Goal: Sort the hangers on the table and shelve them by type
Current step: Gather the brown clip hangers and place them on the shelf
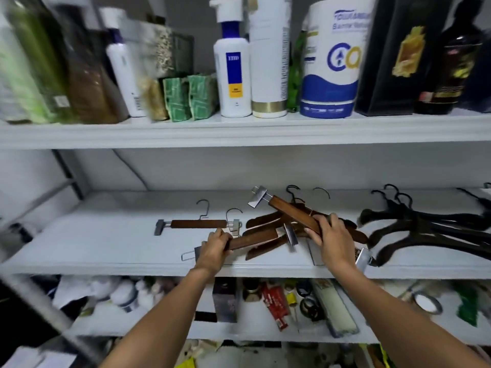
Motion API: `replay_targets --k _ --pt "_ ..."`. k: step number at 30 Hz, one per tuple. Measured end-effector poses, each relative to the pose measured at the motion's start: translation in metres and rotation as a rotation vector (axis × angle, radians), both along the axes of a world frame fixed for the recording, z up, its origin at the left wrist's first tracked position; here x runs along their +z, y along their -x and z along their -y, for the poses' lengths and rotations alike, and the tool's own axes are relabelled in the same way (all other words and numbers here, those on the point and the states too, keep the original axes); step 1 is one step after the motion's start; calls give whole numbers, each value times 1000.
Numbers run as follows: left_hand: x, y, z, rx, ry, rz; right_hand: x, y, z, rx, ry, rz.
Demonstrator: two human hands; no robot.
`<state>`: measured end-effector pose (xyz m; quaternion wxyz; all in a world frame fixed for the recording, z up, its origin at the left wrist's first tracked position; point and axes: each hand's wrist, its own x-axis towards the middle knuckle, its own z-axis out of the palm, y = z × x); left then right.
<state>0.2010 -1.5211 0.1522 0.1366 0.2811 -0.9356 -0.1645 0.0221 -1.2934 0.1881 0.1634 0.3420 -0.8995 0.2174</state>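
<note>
Two bare arms reach from the bottom of the head view to the middle shelf (106, 235), where all the hangers we see lie.

Our left hand (215, 245) curls round the left end of a flat clip hanger (255, 240). Its brown wooden bar lies low over the front of the shelf, with a metal clip at each end.

Our right hand (333, 235) grips a tilted clip hanger (292, 212) by the lower part of its bar. One clip points up and to the left, while the other shows below the wrist, near the shelf edge.

Under and between these two sits a pile of brown hangers (261, 220), curved wooden ones. We cannot tell how many there are.

Left of the pile, a lone clip hanger (199, 223) lies flat on the shelf with its hook toward the back wall. It is just beyond the left hand and does not touch it.

To the right, apart from the brown pile, several black hangers (425, 227) are stacked with their hooks pointing to the back.

On the upper shelf (239, 134) stand bottles and boxes, among them a white pump bottle (233, 75) and a white and blue tub (332, 70).

The lower shelf (265, 337) holds small, blurred clutter, including a tape roll (427, 304).
</note>
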Motion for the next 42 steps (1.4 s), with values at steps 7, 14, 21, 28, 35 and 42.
replay_targets --k 7,14,21,28,35,42 --pt "3 -31 7 184 34 55 0 -3 35 140 26 -4" --pt "-2 -74 31 269 141 187 -19 -16 58 143 -24 59" --pt "-9 -97 60 303 40 86 -29 -27 94 81 -46 128" --pt "-21 -84 108 230 -123 -233 -34 -28 142 -64 -91 246" --pt "-18 -59 166 85 -212 -276 -41 -38 189 -131 -194 261" --pt "-17 -32 180 91 -550 -516 -49 -49 210 -198 -196 276"
